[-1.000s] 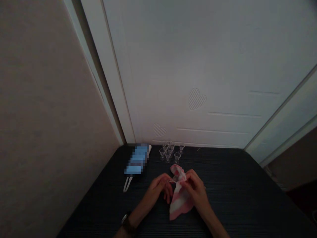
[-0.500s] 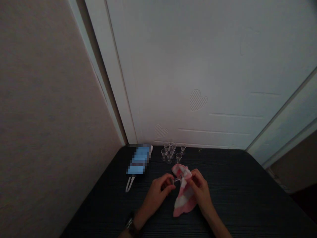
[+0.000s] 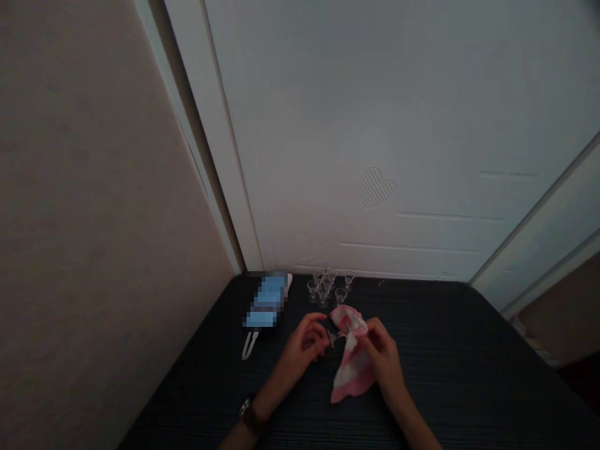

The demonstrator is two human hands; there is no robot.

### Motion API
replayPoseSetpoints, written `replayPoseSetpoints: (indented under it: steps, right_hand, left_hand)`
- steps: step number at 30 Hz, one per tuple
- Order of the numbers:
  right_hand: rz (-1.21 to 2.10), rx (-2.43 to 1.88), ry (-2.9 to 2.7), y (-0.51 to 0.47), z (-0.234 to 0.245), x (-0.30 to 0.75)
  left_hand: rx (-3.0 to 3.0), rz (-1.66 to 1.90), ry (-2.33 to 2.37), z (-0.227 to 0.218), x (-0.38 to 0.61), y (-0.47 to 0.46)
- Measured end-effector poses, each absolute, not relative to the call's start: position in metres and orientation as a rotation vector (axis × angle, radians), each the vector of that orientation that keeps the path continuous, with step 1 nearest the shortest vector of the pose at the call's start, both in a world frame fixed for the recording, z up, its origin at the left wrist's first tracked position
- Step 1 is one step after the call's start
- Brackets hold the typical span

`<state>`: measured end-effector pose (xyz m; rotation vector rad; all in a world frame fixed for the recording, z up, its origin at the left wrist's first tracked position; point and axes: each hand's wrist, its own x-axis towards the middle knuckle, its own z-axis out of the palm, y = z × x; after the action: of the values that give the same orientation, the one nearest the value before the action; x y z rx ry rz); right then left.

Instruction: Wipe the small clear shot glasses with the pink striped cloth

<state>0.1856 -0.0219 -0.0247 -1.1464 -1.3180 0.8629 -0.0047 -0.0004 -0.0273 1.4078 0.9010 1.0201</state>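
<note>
At the lower centre of the frame, the rounded pinch of the bare left hand has been loosened, the index finger and thumb now parted, and one end of the small clear stemmed cup has been exposed as a thin edge beside them. The pink-and-white fabric cloth has been shifted slightly rightward, its lower hanging corner brought a little higher in the frame.

A lit phone lies near a door bearing 2 hearts.

Dim light, dark tabletop, white heart-embossed panel, beige left wall
</note>
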Motion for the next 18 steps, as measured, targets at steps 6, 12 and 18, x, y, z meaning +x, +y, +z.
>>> replayPoseSetpoints:
  steps: [6,12,18]
  right_hand:
    - [0.933,-1.136,-1.25,-0.0205,-0.0301,0.1851]
    - [0.935,-1.127,-1.218,-0.02,-0.0323,0.1822]
    - [0.858,-1.12,-1.276,-0.0206,-0.0292,0.18]
  left_hand:
    - [1.486,0.965,0.904,-0.0266,-0.0042,-0.0017]
    - [1.522,0.983,0.972,-0.0285,-0.0042,-0.0013]
    - [1.563,0.949,1.039,-0.027,-0.008,0.0017]
